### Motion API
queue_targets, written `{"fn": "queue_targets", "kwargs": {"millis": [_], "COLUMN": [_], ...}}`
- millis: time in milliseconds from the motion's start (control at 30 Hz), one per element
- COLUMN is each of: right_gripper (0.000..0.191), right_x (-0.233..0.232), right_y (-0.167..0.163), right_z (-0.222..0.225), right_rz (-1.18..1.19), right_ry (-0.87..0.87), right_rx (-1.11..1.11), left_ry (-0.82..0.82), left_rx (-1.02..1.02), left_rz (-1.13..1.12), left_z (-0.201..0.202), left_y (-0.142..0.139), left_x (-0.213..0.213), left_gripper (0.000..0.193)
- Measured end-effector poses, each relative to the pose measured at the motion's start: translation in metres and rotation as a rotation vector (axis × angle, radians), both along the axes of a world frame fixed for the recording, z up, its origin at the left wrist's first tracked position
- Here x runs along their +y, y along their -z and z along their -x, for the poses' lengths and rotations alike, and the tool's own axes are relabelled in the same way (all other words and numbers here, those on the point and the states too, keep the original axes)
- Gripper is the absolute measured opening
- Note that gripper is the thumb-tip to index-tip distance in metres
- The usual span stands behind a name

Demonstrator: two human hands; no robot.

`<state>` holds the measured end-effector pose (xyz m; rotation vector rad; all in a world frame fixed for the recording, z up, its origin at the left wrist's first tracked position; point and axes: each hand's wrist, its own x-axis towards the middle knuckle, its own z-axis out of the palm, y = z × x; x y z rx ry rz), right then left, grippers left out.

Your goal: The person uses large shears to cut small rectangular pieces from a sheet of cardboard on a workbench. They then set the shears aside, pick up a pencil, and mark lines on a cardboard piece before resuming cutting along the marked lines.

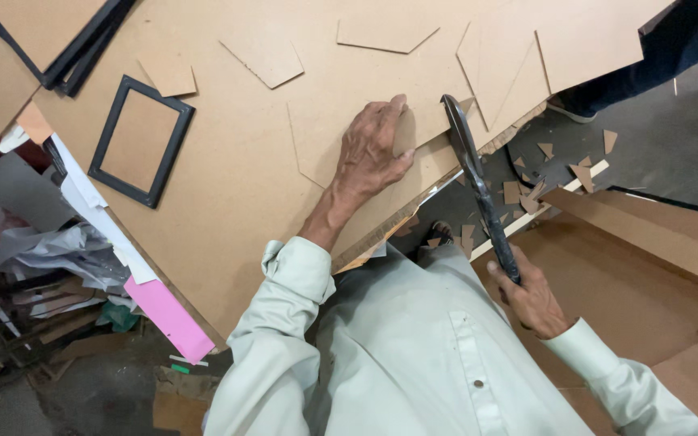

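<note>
Brown board covers the bench (pixel 228 186) almost edge to edge, with dark floor showing past its far corner.

The right hand (pixel 533 299) has its grip closed around the lower end of a long black lever handle (pixel 478 182), which rises away from it at a slant toward the bench edge. The left hand (pixel 373 149) lies flat, fingers spread and apart, pressing on a small piece of brown board (pixel 404 133) just beside the upper end of that handle; it clamps nothing, only bears down. Both wrists come out of pale green sleeves (pixel 296 270).

Beyond the left hand, several cut board shapes (pixel 264 52) lie loose on the big sheet. Farther out to that hand's left sits an empty black picture frame (pixel 140 141), and past it a stack of more black frames (pixel 82 44) at the bench corner. A pink sheet (pixel 170 316) and white papers (pixel 82 194) hang along the near bench edge.

Beyond the right hand, small triangular offcuts (pixel 527 190) litter the floor, and a large folded cardboard panel (pixel 632 274) lies close beside that hand.
</note>
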<state>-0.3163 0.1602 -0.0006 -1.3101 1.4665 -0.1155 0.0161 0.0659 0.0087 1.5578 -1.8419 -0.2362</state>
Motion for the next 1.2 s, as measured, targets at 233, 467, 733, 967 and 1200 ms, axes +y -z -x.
{"fn": "queue_targets", "kwargs": {"millis": [233,467,733,967,1200], "right_gripper": [0.042,0.037,0.050,0.059,0.065], "right_x": [0.018,0.054,0.047,0.013,-0.057], "right_y": [-0.015,-0.031,-0.030,-0.045,-0.065], "right_z": [0.001,-0.009,-0.029,-0.070,-0.045], "right_rz": [0.050,0.053,0.104,0.336,0.455], "right_ry": [0.049,0.135,0.018,-0.167,-0.329], "right_rx": [0.045,0.130,0.318,0.345,0.299], "left_ry": [-0.068,-0.473,-0.831,-0.575,-0.430], "left_rx": [0.000,-0.018,0.229,0.136,0.087], "left_rz": [0.016,-0.090,-0.111,-0.024,-0.093], "left_z": [0.003,-0.042,-0.126,-0.154,-0.127], "left_y": [-0.029,-0.042,-0.055,-0.059,-0.073], "left_x": [0.050,0.112,0.130,0.079,0.000], "left_gripper": [0.080,0.076,0.078,0.085,0.092]}}
